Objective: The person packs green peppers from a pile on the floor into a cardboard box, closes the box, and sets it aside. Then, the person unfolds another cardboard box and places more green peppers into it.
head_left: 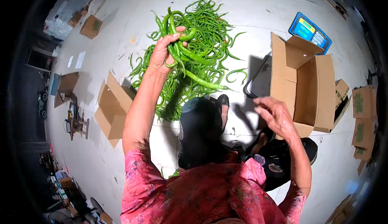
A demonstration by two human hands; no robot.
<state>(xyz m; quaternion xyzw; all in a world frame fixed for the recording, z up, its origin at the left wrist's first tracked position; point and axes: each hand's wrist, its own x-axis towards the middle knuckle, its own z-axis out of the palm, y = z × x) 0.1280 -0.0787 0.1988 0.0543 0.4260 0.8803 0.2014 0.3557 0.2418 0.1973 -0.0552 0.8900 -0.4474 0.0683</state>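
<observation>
My left hand (161, 53) is closed around several long green chili peppers (196, 57), raised above the floor, and their ends stick out on both sides of the fingers. Beneath it spreads a big heap of green chili peppers (208, 26), partly hidden by my forearm and leg. My right hand (275, 115) hovers over the floor with its fingers loosely bent, the thumb apart, and nothing visible in it. Just beside that hand stands an open cardboard box (325, 92), its flaps raised; no contents show in the part I can see.
Behind the box is a blue scale display (310, 32), with a dark-rimmed platform (260, 78) at the box's left. Another open carton (109, 113) stands by my left arm. More cartons (363, 121) line the right side, and a small wooden stool (76, 121) sits far left.
</observation>
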